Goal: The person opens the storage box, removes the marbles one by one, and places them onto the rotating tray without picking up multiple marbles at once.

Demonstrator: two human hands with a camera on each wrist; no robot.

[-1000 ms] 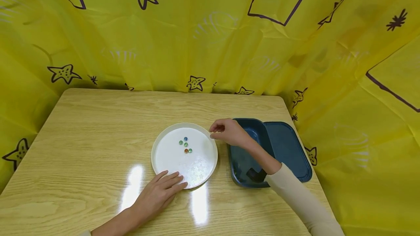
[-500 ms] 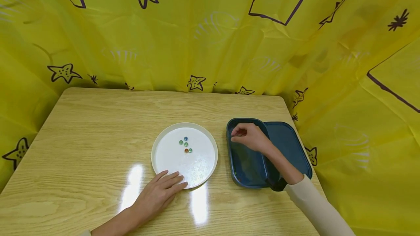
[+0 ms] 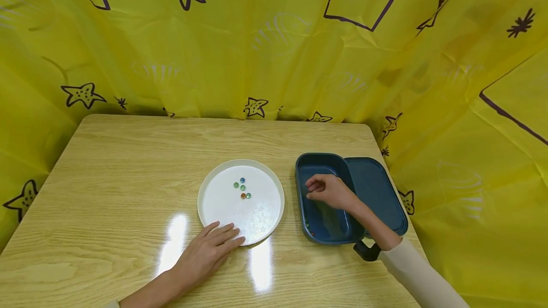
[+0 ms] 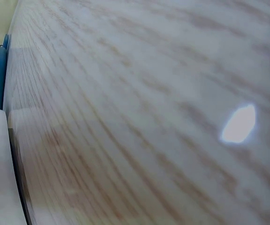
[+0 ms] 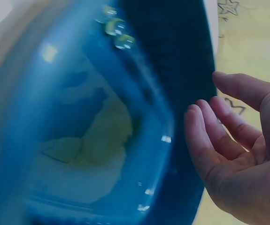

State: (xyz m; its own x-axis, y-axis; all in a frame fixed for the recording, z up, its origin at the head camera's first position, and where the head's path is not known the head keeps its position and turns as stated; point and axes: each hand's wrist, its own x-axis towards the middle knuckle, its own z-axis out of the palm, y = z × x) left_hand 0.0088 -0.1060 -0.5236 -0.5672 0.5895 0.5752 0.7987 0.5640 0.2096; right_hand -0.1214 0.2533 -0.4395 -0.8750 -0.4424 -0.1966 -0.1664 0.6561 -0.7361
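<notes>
A round white tray [image 3: 222,208] lies mid-table with several glass marbles [image 3: 242,188] in it, green, blue and orange. My left hand [image 3: 207,253] rests, fingers spread, on the tray's near rim. To the right stands a dark blue rectangular box [image 3: 327,229]. Over the box, my right hand [image 3: 334,192] hovers with bent, relaxed fingers. In the right wrist view its thumb and fingertips stand apart, and nothing shows between them. Several marbles [image 5: 116,27] lie along one inner wall of the box. The left wrist view shows mostly tabletop, with only slivers of fingers at its left edge.
A flat blue lid [image 3: 376,194] lies against the box's right side, near the table's right edge. Yellow curtains [image 3: 239,51] with drawn stars hang behind and beside the wooden table [image 3: 141,165]. A black device [image 3: 367,251] sits at the right wrist.
My right hand has moved right from the tray's rim to over the box, then slightly nearer, its fingers loosening. The left hand, the tray and its marbles have stayed put.
</notes>
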